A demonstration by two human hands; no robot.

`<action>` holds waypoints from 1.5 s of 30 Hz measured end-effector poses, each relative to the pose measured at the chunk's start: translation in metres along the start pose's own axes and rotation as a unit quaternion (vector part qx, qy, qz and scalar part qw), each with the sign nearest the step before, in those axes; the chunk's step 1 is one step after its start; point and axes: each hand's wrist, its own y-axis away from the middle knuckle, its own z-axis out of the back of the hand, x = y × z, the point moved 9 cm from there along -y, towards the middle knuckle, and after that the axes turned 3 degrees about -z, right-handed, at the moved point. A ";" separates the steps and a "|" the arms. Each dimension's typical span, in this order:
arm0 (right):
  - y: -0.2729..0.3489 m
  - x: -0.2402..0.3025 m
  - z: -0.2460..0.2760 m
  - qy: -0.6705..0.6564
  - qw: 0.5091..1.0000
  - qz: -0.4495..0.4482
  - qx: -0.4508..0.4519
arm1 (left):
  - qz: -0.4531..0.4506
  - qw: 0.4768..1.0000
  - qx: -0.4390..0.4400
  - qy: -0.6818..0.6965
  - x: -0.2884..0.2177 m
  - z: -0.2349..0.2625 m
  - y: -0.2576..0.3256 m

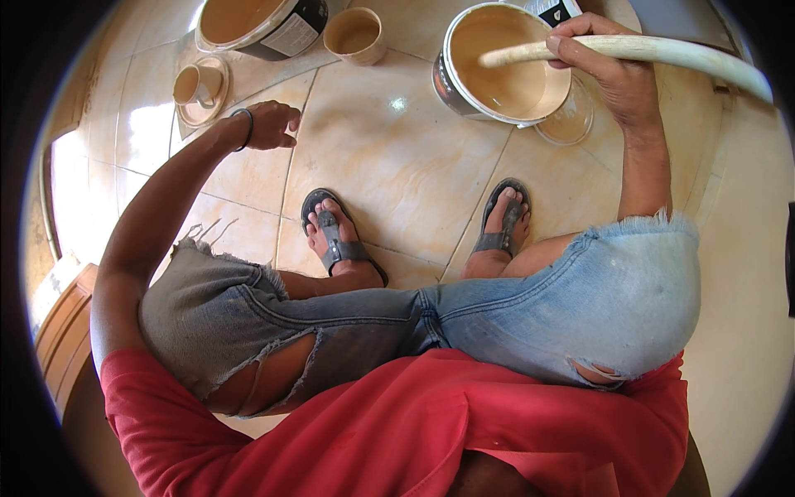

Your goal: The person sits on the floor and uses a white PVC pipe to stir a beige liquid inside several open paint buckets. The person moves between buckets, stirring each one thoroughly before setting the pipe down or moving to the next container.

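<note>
My right hand (609,70) is wrapped round a long, pale wooden-looking stick (691,51). One end of the stick reaches into a white-rimmed bucket (454,93) that holds a tan liquid (505,91); the other end runs off to the right. Whether the tip touches the liquid, I cannot tell. My left hand (272,124), with a dark band at the wrist, hangs above the tiled floor beyond my left knee. Its fingers are loosely bent and apart, with nothing in them. Nearest to it is a cup (189,84) on a saucer (217,106).
Another bucket (286,29) with tan contents stands at the far left, beside a small tan pot (354,37). A clear round lid (571,116) lies by the right bucket. My sandalled feet (335,232) rest on the tiles (389,157). Wooden furniture (68,331) edges the left side.
</note>
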 end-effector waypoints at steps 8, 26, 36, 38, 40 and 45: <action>-0.001 -0.004 0.037 0.162 0.986 -0.027 -0.030 | 0.004 1.000 0.003 0.002 0.000 -0.002 -0.006; 0.001 0.013 0.015 0.160 0.987 -0.029 0.005 | 0.016 1.000 0.018 0.007 0.003 -0.003 -0.006; 0.003 0.039 0.008 0.148 0.976 0.119 -0.106 | -0.008 1.000 -0.006 0.007 0.002 -0.001 -0.010; 0.002 0.045 0.011 0.179 0.975 0.102 -0.081 | 0.009 1.000 0.003 0.013 0.004 -0.001 -0.011; 0.001 0.032 0.013 0.175 0.982 0.057 -0.035 | 0.016 1.000 0.011 0.014 0.004 -0.003 -0.010; 0.003 0.009 -0.005 0.020 0.998 -0.046 0.038 | 0.018 0.999 0.028 0.003 0.008 -0.011 0.000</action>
